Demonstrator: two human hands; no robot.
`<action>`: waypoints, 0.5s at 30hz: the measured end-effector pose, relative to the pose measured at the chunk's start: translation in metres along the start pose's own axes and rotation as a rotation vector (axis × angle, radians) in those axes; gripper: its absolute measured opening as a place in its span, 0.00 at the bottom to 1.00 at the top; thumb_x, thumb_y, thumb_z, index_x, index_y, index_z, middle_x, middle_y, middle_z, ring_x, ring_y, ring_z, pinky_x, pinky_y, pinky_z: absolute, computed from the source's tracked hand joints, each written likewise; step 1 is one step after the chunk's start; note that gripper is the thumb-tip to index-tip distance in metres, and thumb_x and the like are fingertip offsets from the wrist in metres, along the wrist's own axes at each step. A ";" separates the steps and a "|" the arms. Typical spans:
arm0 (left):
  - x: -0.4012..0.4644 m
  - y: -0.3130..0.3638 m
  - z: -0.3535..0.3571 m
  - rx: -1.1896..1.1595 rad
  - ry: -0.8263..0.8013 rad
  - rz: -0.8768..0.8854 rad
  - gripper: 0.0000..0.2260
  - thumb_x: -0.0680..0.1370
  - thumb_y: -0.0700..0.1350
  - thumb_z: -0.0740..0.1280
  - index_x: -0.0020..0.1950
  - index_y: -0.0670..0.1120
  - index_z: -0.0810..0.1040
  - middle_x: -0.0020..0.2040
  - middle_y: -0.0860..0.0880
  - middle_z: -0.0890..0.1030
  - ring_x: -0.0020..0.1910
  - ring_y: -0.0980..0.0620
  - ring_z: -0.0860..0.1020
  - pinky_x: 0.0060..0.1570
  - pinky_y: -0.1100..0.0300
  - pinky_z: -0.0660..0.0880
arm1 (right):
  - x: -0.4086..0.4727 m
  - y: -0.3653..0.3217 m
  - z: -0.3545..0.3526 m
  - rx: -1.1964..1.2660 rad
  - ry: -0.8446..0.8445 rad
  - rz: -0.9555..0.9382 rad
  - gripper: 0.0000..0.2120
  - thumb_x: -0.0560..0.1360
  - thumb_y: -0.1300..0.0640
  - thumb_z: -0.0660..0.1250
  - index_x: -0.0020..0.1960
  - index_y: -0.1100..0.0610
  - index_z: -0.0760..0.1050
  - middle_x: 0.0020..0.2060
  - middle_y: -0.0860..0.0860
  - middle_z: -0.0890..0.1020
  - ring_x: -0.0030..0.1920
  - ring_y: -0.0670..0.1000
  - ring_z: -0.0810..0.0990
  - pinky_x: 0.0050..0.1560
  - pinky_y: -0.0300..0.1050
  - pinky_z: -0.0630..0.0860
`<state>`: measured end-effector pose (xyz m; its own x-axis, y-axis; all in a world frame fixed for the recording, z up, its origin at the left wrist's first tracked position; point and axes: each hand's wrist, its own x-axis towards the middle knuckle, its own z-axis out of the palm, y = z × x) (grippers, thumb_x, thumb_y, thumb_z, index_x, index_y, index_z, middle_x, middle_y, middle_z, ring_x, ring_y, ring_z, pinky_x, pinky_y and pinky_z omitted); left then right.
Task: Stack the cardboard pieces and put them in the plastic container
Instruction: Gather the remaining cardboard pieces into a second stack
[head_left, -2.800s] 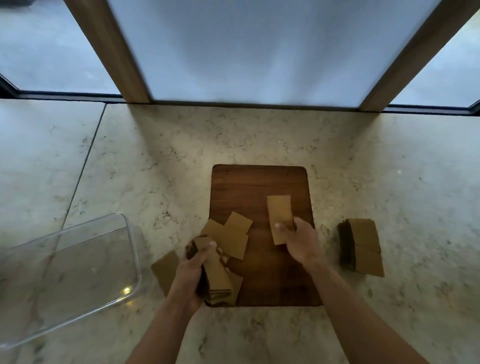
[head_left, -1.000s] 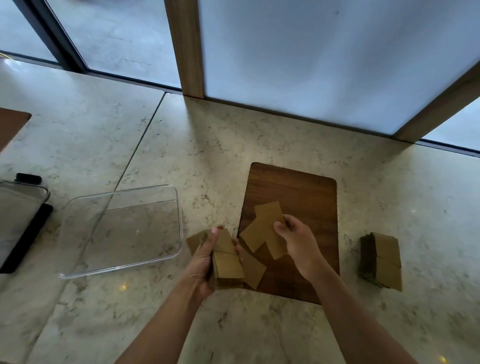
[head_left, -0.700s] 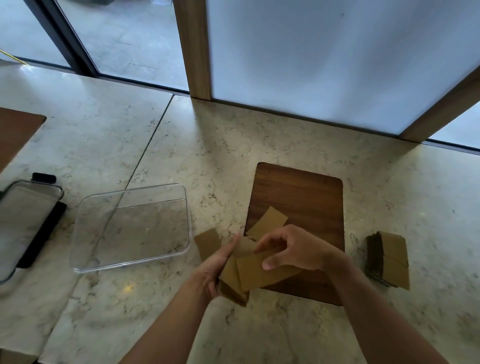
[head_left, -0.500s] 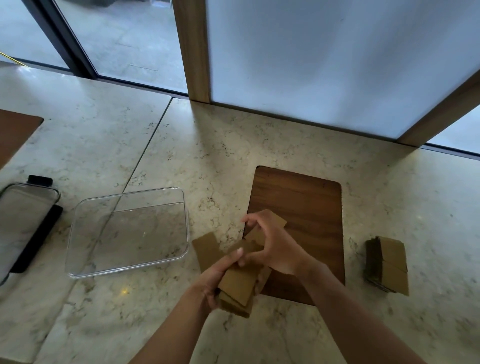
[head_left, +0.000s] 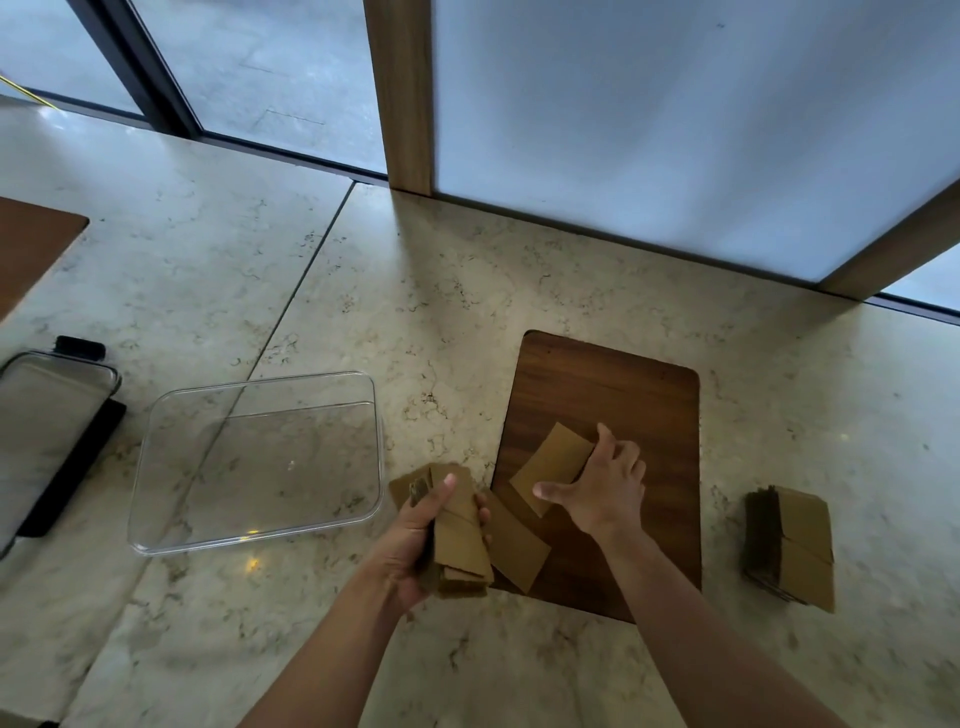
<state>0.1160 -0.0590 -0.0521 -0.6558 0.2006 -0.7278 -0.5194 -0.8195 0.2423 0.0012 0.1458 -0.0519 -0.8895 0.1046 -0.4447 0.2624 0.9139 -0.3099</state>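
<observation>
My left hand (head_left: 418, 535) grips a thick stack of brown cardboard pieces (head_left: 460, 540) just left of the wooden board (head_left: 623, 395). My right hand (head_left: 605, 488) reaches over the board with spread fingers and touches a loose cardboard piece (head_left: 550, 462) lying there. Another loose piece (head_left: 517, 545) lies across the board's left edge, and one more (head_left: 408, 483) peeks out behind the held stack. The clear plastic container (head_left: 156, 452) stands empty to the left. A second finished stack (head_left: 789, 551) sits on the counter at the right.
Everything rests on a marble counter (head_left: 467, 270) against frosted windows with wooden posts (head_left: 400, 93). A container lid on a dark base (head_left: 47, 426) lies at the far left, beyond it the corner of another wooden board (head_left: 31, 239).
My right hand has let go of the piece it added to the left hand's stack and moved back right onto the board, onto a loose piece.
</observation>
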 end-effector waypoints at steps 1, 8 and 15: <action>-0.001 0.000 0.001 0.008 0.009 0.000 0.43 0.60 0.46 0.88 0.70 0.38 0.75 0.51 0.36 0.86 0.44 0.41 0.86 0.44 0.43 0.85 | 0.003 -0.001 -0.003 -0.034 -0.033 0.020 0.59 0.62 0.37 0.82 0.81 0.53 0.52 0.75 0.59 0.59 0.76 0.63 0.59 0.74 0.62 0.64; -0.009 -0.005 0.000 0.011 0.086 0.003 0.33 0.70 0.44 0.81 0.72 0.39 0.74 0.51 0.36 0.86 0.43 0.41 0.87 0.43 0.43 0.85 | 0.007 -0.004 -0.007 0.208 0.006 -0.014 0.35 0.65 0.51 0.83 0.63 0.51 0.65 0.63 0.53 0.70 0.63 0.56 0.71 0.62 0.53 0.76; -0.012 -0.008 -0.002 0.036 0.093 0.043 0.33 0.69 0.47 0.81 0.70 0.41 0.75 0.51 0.36 0.87 0.43 0.42 0.86 0.43 0.43 0.85 | -0.020 0.013 -0.025 1.128 -0.250 -0.052 0.21 0.77 0.65 0.71 0.66 0.50 0.72 0.63 0.56 0.80 0.60 0.56 0.82 0.54 0.53 0.82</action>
<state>0.1289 -0.0559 -0.0464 -0.6251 0.1133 -0.7723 -0.5125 -0.8058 0.2966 0.0125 0.1653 -0.0257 -0.8434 -0.1185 -0.5241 0.5243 0.0321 -0.8509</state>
